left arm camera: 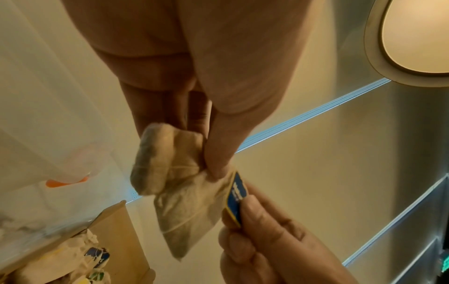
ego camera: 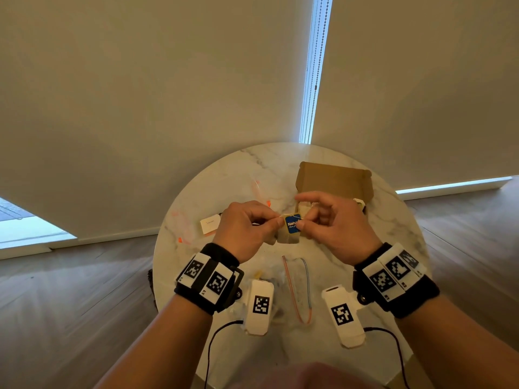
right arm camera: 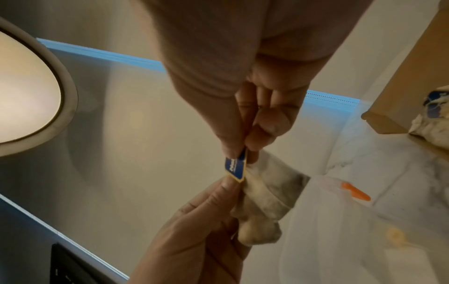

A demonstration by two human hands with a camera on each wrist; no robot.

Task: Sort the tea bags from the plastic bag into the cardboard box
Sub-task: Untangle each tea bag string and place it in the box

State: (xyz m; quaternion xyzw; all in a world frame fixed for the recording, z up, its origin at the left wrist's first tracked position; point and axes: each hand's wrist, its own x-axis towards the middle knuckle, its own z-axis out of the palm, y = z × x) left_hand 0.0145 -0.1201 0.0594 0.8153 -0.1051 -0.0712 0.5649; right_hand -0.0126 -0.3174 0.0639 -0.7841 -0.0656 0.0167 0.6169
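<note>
Both hands hold tea bags [ego camera: 288,236] above the middle of the round marble table [ego camera: 393,228]. My left hand [ego camera: 276,220] pinches the top of the beige tea bags [left arm camera: 184,194], and a second one [left arm camera: 150,153] hangs bunched beside it. My right hand [ego camera: 302,221] pinches the blue paper tag [ego camera: 292,223] [left arm camera: 235,199] [right arm camera: 236,166]. Behind the hands, the open cardboard box [ego camera: 334,178] holds tea bags [left arm camera: 73,255] [right arm camera: 432,123]. A clear plastic bag [ego camera: 297,287] with a red and blue zip lies flat near the table's front edge.
Another clear bag with orange marks [ego camera: 182,223] [right arm camera: 356,192] lies on the table's left side, next to a small white card [ego camera: 210,224]. Wooden floor surrounds the table, and blinds hang behind it.
</note>
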